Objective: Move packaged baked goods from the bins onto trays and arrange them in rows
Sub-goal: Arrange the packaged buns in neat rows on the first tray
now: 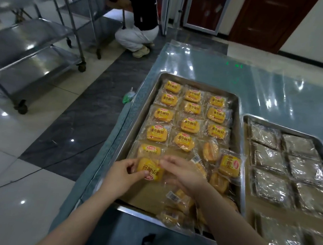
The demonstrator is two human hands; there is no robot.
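Note:
A steel tray [238, 109] on the table holds several yellow-labelled bread packets in three rows. Loose packets [178, 208] lie jumbled at its near end and right side. My left hand [125, 173] pinches one yellow packet [149, 169] at its near-left edge, over the left row's near end. My right hand [181, 173] holds the same packet from the right, fingers curled at its clear wrapper. The packet's label is turned upside down toward me.
A second steel tray [248, 120] on the right holds several dark packets in clear wrap. Steel wheeled racks [38, 53] stand on the floor at left. A person [139, 28] crouches beyond the table. A cable [35, 170] runs across the floor.

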